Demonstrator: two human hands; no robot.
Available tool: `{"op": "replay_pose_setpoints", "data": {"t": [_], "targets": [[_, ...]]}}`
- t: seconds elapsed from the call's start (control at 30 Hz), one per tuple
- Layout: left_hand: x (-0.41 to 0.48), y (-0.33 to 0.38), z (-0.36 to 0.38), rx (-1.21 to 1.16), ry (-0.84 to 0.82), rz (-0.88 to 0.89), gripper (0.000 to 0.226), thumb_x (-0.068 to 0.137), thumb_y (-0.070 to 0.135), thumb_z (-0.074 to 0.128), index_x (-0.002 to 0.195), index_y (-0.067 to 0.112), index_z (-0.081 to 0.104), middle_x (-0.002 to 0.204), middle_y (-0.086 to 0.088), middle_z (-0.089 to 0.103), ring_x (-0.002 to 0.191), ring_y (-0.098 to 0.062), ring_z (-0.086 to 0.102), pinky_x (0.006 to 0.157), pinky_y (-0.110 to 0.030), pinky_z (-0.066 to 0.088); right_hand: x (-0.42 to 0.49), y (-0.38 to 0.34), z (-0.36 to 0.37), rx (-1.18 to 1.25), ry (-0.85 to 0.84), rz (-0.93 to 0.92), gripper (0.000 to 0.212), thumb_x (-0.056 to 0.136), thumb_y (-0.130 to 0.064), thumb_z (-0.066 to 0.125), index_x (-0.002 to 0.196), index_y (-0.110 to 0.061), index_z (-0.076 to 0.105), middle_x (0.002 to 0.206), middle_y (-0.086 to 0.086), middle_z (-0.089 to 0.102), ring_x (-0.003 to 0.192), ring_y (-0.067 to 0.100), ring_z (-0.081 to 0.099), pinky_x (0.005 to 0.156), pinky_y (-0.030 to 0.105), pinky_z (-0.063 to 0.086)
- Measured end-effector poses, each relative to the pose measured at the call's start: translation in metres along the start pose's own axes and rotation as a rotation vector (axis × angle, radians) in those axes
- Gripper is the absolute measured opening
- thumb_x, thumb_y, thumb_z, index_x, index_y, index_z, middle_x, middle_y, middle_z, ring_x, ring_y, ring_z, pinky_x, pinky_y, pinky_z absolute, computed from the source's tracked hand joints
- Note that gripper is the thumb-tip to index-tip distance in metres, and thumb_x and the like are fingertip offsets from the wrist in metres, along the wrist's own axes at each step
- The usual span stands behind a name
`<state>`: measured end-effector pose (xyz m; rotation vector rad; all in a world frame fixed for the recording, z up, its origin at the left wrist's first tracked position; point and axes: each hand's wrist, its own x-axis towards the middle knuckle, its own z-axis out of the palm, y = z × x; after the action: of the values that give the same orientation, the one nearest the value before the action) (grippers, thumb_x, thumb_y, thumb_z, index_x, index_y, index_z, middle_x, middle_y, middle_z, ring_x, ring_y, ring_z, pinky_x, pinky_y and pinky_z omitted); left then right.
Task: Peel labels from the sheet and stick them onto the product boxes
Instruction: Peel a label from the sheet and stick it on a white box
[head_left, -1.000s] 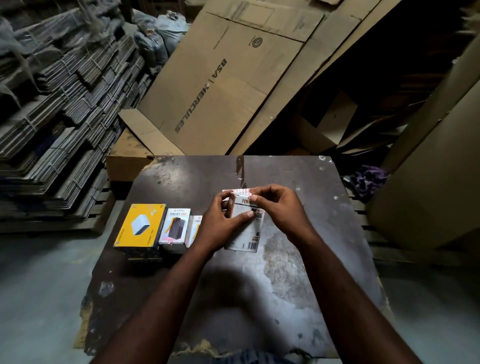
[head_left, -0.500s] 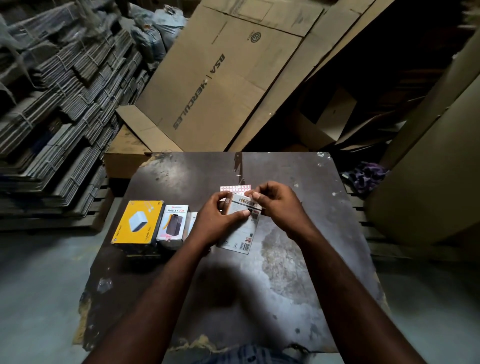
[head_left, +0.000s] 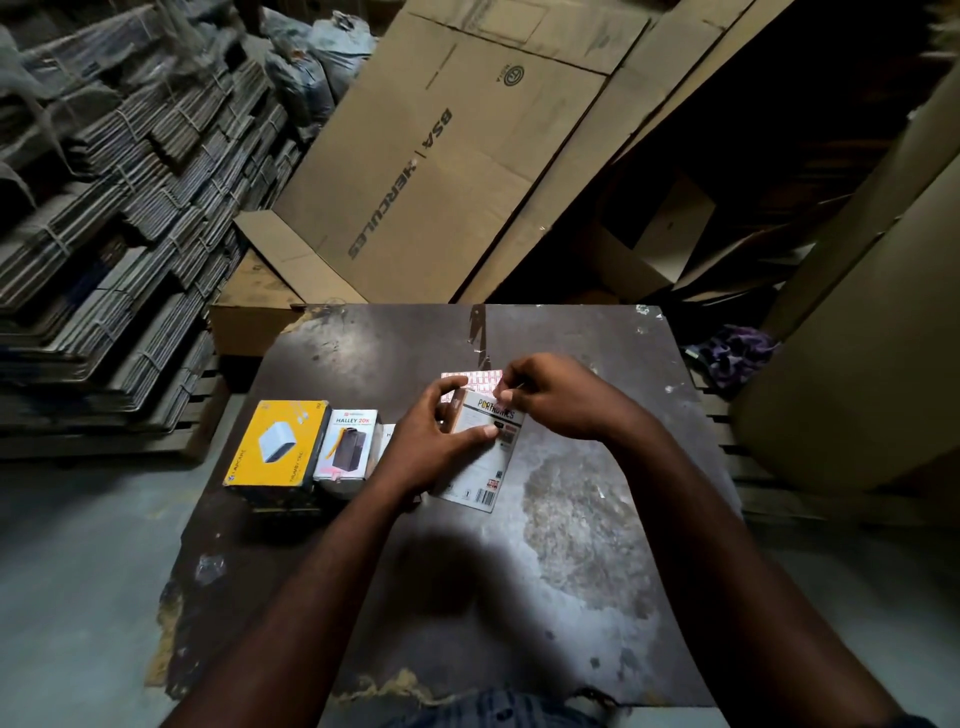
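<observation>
The white product box (head_left: 483, 467) sits just past the middle of the counter (head_left: 571, 571), tipped up off its surface. The left hand (head_left: 431, 441) grips it from the 9 o'clock side, fingers over its top corner and thumb pressed across its printed face. The right hand (head_left: 561, 400) is at the box's 1 o'clock corner with its fingertips drawn narrowly together; whether a label lies between them is too small to tell. The label sheet (head_left: 475, 379) lies flat at 12 o'clock, just behind the box. At 9 o'clock stand a yellow box (head_left: 275, 447) and a Halley box (head_left: 349, 449), side by side.

The box looks light and stiff, best held by its edges. A label would be thin, limp and tacky, so it is best pinched by one corner.
</observation>
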<state>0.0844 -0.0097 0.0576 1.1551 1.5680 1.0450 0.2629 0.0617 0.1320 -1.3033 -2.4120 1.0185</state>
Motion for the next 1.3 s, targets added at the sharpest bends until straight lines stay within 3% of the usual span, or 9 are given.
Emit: {"op": "replay_pose_setpoints", "data": {"t": [0.1, 0.3, 0.47, 0.7, 0.87, 1.0, 1.17, 1.3], "targets": [[0.0, 0.0, 0.001, 0.009, -0.003, -0.007, 0.07, 0.067, 0.031, 0.089, 0.127, 0.039, 0.054, 0.111, -0.001, 0.069, 0.098, -0.015, 0.07, 0.082, -0.037, 0.061, 0.003, -0.002, 0.0, -0.084, 0.004, -0.011, 0.015, 0.097, -0.019, 0.061, 0.106, -0.013, 0.07, 0.106, 0.005, 0.071, 0.091, 0.015, 0.063, 0.074, 0.028, 0.05], [-0.004, 0.005, 0.002, 0.007, -0.008, -0.013, 0.065, 0.073, 0.023, 0.087, 0.126, 0.038, 0.054, 0.109, 0.002, 0.069, 0.095, -0.013, 0.07, 0.075, -0.03, 0.06, 0.001, -0.008, 0.0, -0.173, 0.012, -0.018, 0.014, 0.096, -0.017, 0.061, 0.106, -0.012, 0.07, 0.106, 0.007, 0.07, 0.091, 0.019, 0.064, 0.077, 0.033, 0.053], [-0.003, 0.006, 0.004, 0.007, -0.006, -0.019, 0.064, 0.073, 0.023, 0.087, 0.126, 0.036, 0.054, 0.109, 0.0, 0.068, 0.097, -0.015, 0.069, 0.082, -0.038, 0.061, 0.0, -0.01, -0.002, -0.222, 0.007, -0.039, 0.018, 0.096, -0.015, 0.06, 0.108, -0.008, 0.071, 0.106, 0.01, 0.071, 0.093, 0.022, 0.065, 0.082, 0.039, 0.054], [-0.003, 0.008, 0.005, 0.001, -0.017, -0.019, 0.063, 0.074, 0.02, 0.087, 0.125, 0.037, 0.054, 0.11, 0.0, 0.068, 0.098, -0.016, 0.069, 0.079, -0.031, 0.06, 0.001, -0.004, 0.001, -0.197, 0.014, -0.037, 0.014, 0.096, -0.019, 0.062, 0.105, -0.012, 0.07, 0.101, 0.004, 0.069, 0.083, 0.014, 0.059, 0.064, 0.026, 0.043], [-0.004, 0.009, 0.004, 0.011, -0.023, -0.004, 0.064, 0.072, 0.023, 0.087, 0.125, 0.039, 0.054, 0.111, 0.002, 0.068, 0.099, -0.013, 0.068, 0.081, -0.03, 0.059, 0.001, -0.002, 0.0, -0.17, 0.002, -0.042, 0.009, 0.09, -0.018, 0.07, 0.098, -0.013, 0.07, 0.097, 0.002, 0.07, 0.086, 0.015, 0.064, 0.078, 0.036, 0.056], [-0.006, 0.011, 0.004, 0.011, -0.03, 0.015, 0.064, 0.072, 0.023, 0.087, 0.125, 0.039, 0.054, 0.111, 0.004, 0.068, 0.099, -0.012, 0.068, 0.078, -0.025, 0.059, -0.001, -0.003, 0.0, -0.152, 0.006, -0.05, 0.01, 0.086, -0.02, 0.076, 0.091, -0.015, 0.069, 0.092, -0.002, 0.068, 0.084, 0.013, 0.065, 0.077, 0.039, 0.058], [-0.007, 0.011, 0.004, -0.007, -0.029, 0.035, 0.066, 0.071, 0.024, 0.088, 0.125, 0.039, 0.054, 0.114, 0.001, 0.069, 0.097, -0.013, 0.071, 0.084, -0.035, 0.06, 0.0, -0.002, -0.001, -0.136, 0.017, -0.054, 0.012, 0.086, -0.021, 0.076, 0.094, -0.014, 0.069, 0.094, 0.0, 0.069, 0.087, 0.014, 0.065, 0.08, 0.039, 0.058], [-0.011, 0.017, 0.004, -0.025, -0.019, 0.091, 0.066, 0.073, 0.014, 0.086, 0.128, 0.03, 0.054, 0.115, 0.002, 0.067, 0.092, -0.008, 0.071, 0.077, -0.024, 0.059, 0.002, 0.001, -0.003, -0.099, 0.022, -0.057, 0.012, 0.083, -0.023, 0.078, 0.089, -0.019, 0.069, 0.09, -0.002, 0.07, 0.084, 0.012, 0.067, 0.077, 0.038, 0.058]]}}
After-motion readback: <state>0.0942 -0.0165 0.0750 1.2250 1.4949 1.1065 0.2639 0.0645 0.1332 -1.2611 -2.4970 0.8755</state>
